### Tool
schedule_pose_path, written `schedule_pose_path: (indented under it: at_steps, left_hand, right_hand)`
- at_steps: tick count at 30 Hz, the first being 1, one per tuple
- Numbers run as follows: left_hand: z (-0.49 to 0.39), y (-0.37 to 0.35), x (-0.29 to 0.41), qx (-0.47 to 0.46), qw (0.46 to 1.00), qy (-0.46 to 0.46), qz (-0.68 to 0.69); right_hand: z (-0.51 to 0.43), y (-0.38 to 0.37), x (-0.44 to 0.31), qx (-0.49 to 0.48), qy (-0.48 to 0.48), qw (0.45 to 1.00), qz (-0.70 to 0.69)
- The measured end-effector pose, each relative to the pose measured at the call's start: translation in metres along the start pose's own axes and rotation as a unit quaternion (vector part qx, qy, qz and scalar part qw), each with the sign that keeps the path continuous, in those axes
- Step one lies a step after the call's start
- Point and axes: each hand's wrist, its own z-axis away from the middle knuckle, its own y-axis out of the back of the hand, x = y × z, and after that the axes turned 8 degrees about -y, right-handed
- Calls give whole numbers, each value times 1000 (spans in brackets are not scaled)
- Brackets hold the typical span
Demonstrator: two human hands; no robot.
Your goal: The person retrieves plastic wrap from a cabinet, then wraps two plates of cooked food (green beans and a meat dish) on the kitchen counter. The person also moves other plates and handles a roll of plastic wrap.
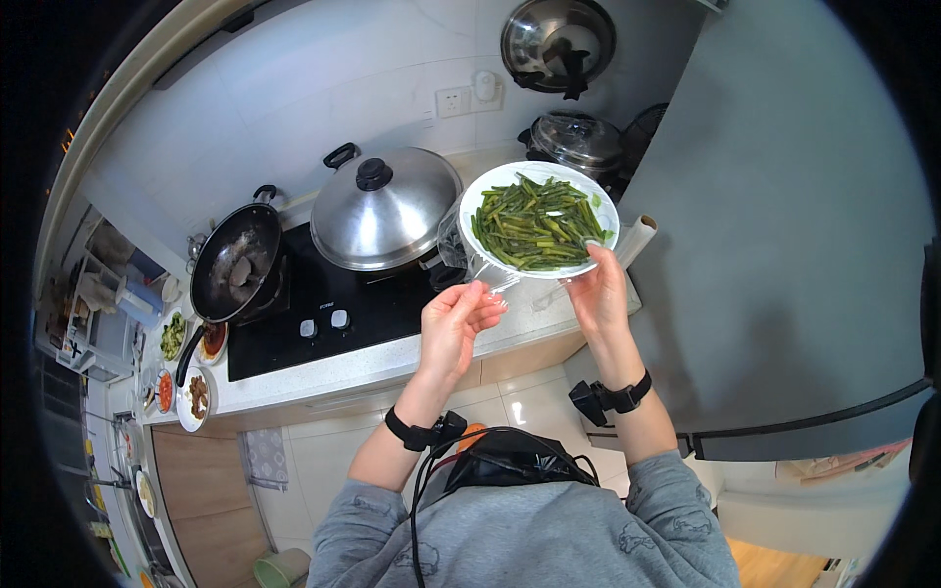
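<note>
My right hand (599,294) grips the lower right rim of a white plate (481,242), thumb on top and fingers underneath. The plate is raised above the counter and carries a heap of cut green vegetable stems (540,220). Clear cling film (452,235) hangs at the plate's left side and below its front rim. Between thumb and fingers, my left hand (464,316) pinches an edge of this film. Just right of the plate lies a roll of cling film (638,237), partly hidden behind it.
A lidded steel wok (386,209) and a black wok (237,261) stand on the black cooktop (323,294). Further left, a plate of brown food (192,419) sits near the counter edge. Behind the raised plate is a lidded pot (577,140); a grey refrigerator (779,220) borders the right.
</note>
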Motion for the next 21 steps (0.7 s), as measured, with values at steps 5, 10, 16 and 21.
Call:
schedule_pose_path:
  at_steps: [5,10,16,21]
  left_hand:
    - [7,40,-21,10,999,32,5]
    - [-19,79,-14,48,999,21,11]
    - [-56,62,11,-98,995,-15,30]
    - [-46,37,31,7,998,-1,-60]
  right_hand:
    - [5,2,-14,-4,-8,999,-46]
    - [14,1,-26,46,-9,998,37]
    - [17,4,-16,14,-37,995,87]
    - [19,4,-16,-15,-47,998,45]
